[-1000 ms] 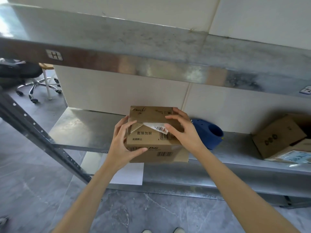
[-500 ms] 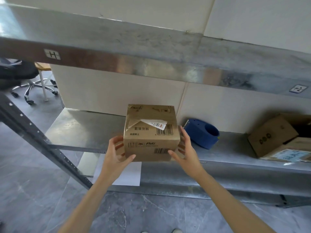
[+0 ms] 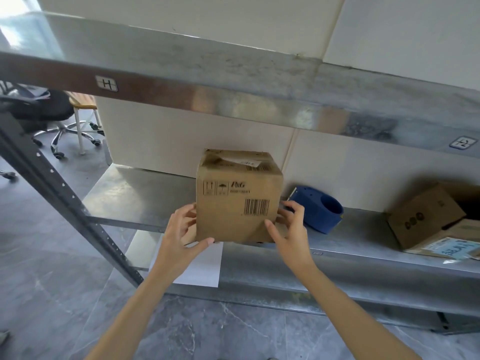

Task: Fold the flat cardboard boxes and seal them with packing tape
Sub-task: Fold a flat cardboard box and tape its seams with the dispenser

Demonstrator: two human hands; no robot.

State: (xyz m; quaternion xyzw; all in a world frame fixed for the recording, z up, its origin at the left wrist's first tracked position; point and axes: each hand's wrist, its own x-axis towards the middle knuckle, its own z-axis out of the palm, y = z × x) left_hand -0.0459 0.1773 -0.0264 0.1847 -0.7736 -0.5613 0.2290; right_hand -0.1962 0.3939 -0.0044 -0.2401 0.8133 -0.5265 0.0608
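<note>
A small brown cardboard box [image 3: 237, 196] with a barcode and a torn white label on top stands at the front edge of the metal shelf [image 3: 135, 193]. My left hand [image 3: 183, 236] grips its lower left corner, thumb under the front edge. My right hand [image 3: 288, 228] grips the lower right corner, fingers curled round the side. A blue tape dispenser [image 3: 320, 211] lies on the shelf just right of the box, behind my right hand.
An upper shelf [image 3: 233, 74] hangs over the work area. More cardboard boxes [image 3: 428, 216] sit at the shelf's right end. A white sheet [image 3: 200, 271] lies below the shelf front. A slanted shelf post [image 3: 65, 201] and an office chair [image 3: 52, 118] stand at left.
My hands slid from the top of the box down to its lower corners. The box has tipped so its barcoded front faces me and its labelled top points up and back.
</note>
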